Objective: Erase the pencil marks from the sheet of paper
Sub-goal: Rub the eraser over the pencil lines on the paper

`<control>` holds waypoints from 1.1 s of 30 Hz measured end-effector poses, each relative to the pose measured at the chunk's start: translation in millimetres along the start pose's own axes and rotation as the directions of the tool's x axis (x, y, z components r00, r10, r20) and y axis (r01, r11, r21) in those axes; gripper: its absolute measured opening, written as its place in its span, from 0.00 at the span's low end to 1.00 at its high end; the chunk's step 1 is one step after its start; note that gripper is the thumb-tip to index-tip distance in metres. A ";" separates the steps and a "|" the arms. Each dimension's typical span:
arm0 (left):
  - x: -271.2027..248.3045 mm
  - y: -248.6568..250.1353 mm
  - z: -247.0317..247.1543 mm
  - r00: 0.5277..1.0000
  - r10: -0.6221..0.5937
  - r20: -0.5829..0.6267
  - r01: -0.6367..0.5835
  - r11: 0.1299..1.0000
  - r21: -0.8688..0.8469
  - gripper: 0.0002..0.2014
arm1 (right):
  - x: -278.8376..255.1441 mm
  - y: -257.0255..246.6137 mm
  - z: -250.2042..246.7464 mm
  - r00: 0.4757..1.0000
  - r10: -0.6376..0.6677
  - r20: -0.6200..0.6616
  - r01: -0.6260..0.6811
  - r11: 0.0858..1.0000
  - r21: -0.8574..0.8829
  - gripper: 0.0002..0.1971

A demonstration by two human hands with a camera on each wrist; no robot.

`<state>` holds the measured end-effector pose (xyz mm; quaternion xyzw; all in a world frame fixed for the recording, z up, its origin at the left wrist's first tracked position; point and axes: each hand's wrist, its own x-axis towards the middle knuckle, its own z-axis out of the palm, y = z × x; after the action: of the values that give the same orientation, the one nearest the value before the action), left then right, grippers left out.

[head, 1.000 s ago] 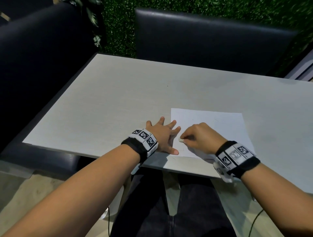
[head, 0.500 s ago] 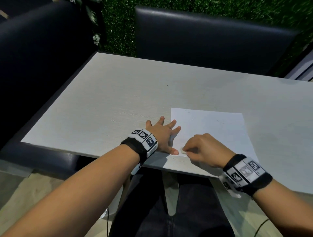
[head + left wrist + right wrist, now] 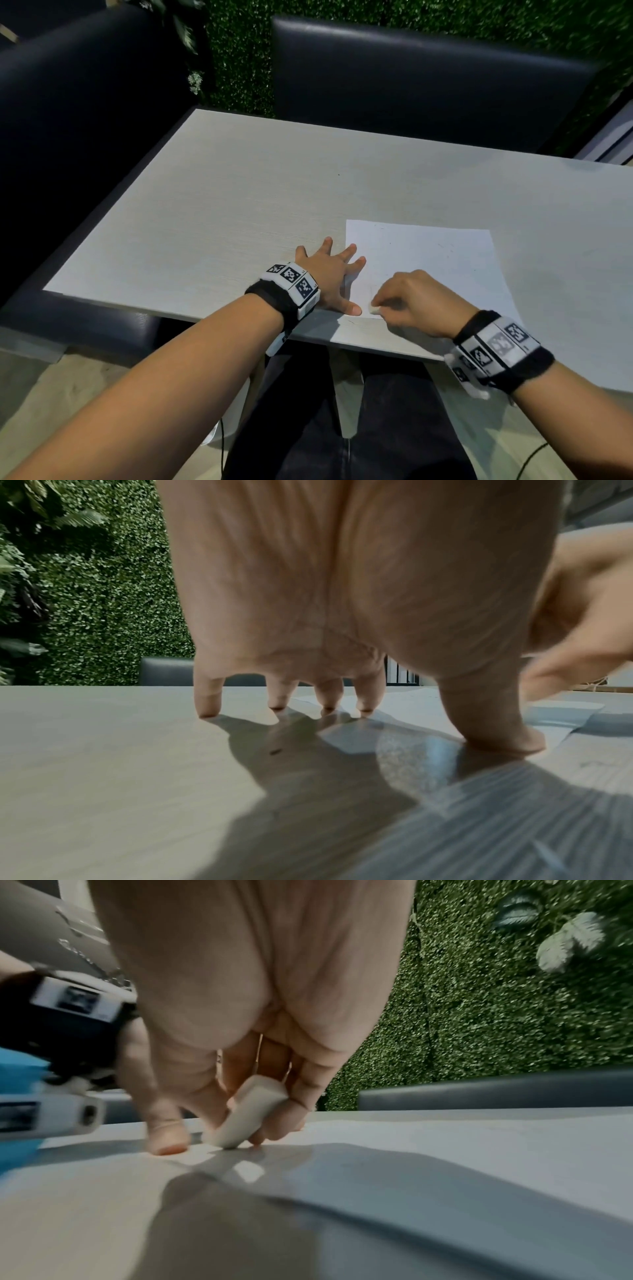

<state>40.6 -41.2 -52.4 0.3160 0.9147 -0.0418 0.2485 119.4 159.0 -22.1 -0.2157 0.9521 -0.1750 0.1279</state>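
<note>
A white sheet of paper [image 3: 428,260] lies flat near the table's front edge, with faint pencil marks on it. My left hand [image 3: 329,274] is spread flat at the sheet's left edge, straight fingers [image 3: 366,696] and thumb pressing it down. My right hand [image 3: 411,301] pinches a small white eraser [image 3: 374,309] and holds its tip against the paper's near left corner, close to the left thumb. In the right wrist view the eraser [image 3: 246,1112] sits between thumb and fingers, its lower end on the sheet [image 3: 445,1150].
The pale wood-grain table [image 3: 222,212] stretches left and back. Dark padded seats [image 3: 428,78] stand behind it and at the left [image 3: 68,120], with a green hedge wall [image 3: 239,51] beyond. The table's front edge lies just under my wrists.
My right hand has drawn the eraser toward me, from mid-left of the sheet down to its near left corner. The left hand has stayed flat in place.
</note>
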 end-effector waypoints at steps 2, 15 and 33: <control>1.2 -0.5 1.5 1.000 -0.002 -0.010 0.002 1.000 -0.005 0.54 | 12.9 10.3 -3.8 0.994 0.076 -0.074 -0.074 0.997 0.028 0.09; -2.6 1.1 -1.7 1.000 0.000 -0.004 0.000 1.000 -0.019 0.54 | 14.3 14.1 -4.1 0.991 0.078 -0.107 -0.075 0.997 0.031 0.09; 2.6 -0.5 1.6 1.000 -0.009 0.002 0.009 1.000 -0.025 0.56 | 4.3 7.6 5.3 0.998 0.062 -0.033 -0.062 0.998 0.009 0.11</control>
<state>39.2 -40.5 -55.1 0.3088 0.9163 -0.0317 0.2530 114.6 162.0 -30.6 -0.1825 0.9596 -0.1783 0.1183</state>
